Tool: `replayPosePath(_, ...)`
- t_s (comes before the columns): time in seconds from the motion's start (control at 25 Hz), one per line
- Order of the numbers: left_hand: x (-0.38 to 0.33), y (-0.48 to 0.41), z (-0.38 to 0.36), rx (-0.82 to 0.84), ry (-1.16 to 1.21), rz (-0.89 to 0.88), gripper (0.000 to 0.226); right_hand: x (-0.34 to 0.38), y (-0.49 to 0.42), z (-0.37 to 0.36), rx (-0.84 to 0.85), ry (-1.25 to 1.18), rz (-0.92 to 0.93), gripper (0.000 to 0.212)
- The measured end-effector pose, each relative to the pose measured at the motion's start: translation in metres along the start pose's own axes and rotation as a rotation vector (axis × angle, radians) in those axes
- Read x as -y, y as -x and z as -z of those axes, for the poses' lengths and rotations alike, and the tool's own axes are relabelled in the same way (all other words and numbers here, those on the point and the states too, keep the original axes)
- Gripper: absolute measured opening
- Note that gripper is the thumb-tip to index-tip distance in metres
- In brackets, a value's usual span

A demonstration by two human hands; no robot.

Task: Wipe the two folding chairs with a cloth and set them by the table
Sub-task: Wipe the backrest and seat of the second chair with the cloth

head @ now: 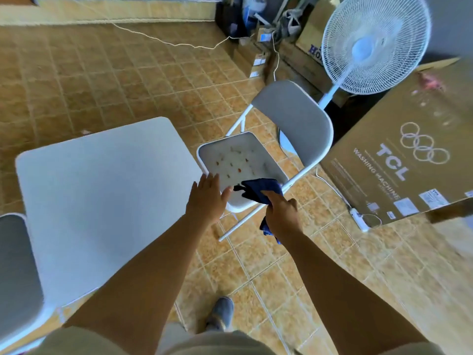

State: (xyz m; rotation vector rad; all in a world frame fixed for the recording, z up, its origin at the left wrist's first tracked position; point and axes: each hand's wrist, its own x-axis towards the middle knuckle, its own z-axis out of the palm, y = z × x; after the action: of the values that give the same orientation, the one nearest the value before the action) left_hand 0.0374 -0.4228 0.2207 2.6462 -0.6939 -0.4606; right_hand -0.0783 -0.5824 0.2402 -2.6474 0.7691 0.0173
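Second chair (15,265) cut by left edge; cloth (258,188) partly hidden under right hand (281,219) (fingertips unseen); box (371,139) small print unreadable.

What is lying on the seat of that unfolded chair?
Small orange-brown specks dot the seat. A blue cloth, gripped by the right hand, covers its near edge, hiding what lies beneath.

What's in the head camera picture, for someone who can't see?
A right hand holds a blue cloth over the spotted seat of a folding chair; the open left hand is at its edge, beside a white table.
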Motion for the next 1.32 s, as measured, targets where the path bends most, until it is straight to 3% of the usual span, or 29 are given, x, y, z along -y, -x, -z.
replayPosePath(0.36, -0.059, -0.135, -0.004, 0.076, 0.056, -0.047, 0.066, -0.057, -0.116, 0.012, -0.044, -0.078, -0.181, 0.048)
replayPosePath(0.76, -0.082, -0.344, -0.003, 0.093, 0.060, -0.266, 0.067, -0.064, -0.264, 0.008, -0.315, -0.051, -0.258, 0.046)
replayPosePath(1.04, -0.100, -0.460, -0.025, 0.016, 0.101, -0.378, 0.064, -0.094, -0.387, 0.015, -0.564, 0.316, 0.057, 0.045)
replayPosePath(1.2, -0.098, -0.511, -0.044, -0.023, 0.107, -0.389, 0.065, -0.132, -0.437, 0.007, -0.433, 0.656, 0.093, 0.055)
replayPosePath(1.32, -0.103, -0.535, -0.057, -0.041, 0.142, -0.407, 0.067, -0.148, -0.456, 0.003, -0.388, 0.822, 0.077, 0.073)
